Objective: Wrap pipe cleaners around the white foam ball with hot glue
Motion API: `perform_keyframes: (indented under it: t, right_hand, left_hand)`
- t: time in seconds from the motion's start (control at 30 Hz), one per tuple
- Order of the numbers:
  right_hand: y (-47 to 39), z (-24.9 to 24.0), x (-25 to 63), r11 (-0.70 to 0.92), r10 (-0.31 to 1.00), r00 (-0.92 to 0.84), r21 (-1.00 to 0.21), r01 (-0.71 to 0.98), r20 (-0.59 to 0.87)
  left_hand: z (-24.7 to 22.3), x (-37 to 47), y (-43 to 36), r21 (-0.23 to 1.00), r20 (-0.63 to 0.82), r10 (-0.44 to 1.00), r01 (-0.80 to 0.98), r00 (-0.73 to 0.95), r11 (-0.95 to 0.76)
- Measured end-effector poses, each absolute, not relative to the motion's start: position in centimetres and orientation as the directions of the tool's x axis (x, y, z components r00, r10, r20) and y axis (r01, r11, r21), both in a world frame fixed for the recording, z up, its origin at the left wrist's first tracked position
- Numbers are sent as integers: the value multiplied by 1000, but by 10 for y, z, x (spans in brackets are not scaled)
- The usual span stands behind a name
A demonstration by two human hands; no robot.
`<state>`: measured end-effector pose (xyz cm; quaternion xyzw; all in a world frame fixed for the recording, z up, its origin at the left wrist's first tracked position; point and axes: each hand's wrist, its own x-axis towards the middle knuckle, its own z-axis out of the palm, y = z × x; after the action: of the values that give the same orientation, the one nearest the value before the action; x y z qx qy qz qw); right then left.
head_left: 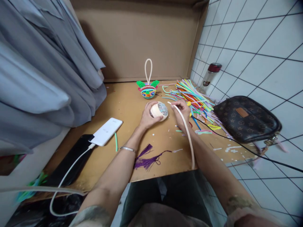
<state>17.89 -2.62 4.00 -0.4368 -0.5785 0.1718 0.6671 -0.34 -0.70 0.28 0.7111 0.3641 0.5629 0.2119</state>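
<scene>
My left hand (pixel 149 116) is wrapped round a small cream-coloured ball (pixel 158 111) with a greyish, speckled patch on its right side. Between the thumb and fingers of my right hand (pixel 181 113) is a cream pipe cleaner (pixel 187 130), its tip pointing at the ball without touching it. The pipe cleaner curves down over the right forearm to the table's front edge. Behind both hands stands a colourful beast-head ornament (pixel 148 92) with green ears and a white loop on top. Purple tassels (pixel 147 161) lie near the front edge.
A heap of coloured pipe cleaners (pixel 195 94) spreads at the right, beside a dark patterned bag (pixel 246 118) and a red-lidded bottle (pixel 209 77). A white power bank (pixel 107 131) with a cable lies left on the tan table (pixel 113 97). Grey cloth (pixel 54 72) hangs at the left.
</scene>
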Motion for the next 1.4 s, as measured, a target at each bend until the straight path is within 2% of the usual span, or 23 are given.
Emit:
perform_keyframes:
  t: [0.23, 0.33, 0.4, 0.83, 1.2, 1.4]
  right_hand:
    - [-46, 34, 167, 702, 574, 10, -499, 508, 819]
    - [-47, 26, 164, 756, 471, -74, -359, 547, 879]
    - [-46, 21, 164, 765, 433, -94, -310, 564, 897]
    - [-44, 16, 166, 716, 508, -152, -318, 621, 848]
    - [-42, 19, 164, 742, 463, -166, -278, 610, 871]
    - [-39, 19, 166, 770, 413, -155, -254, 585, 897]
  left_hand:
    - [6, -3, -11, 682, 646, 748, 323, 154, -656]
    - [6, -4, -11, 657, 650, 739, 357, 178, -664]
    - [6, -3, -11, 636, 660, 727, 374, 189, -675]
    - [5, -1, -11, 574, 697, 683, 401, 218, -714]
    - [6, -1, -12, 585, 698, 684, 382, 212, -715]
    - [3, -1, -10, 548, 728, 645, 368, 233, -751]
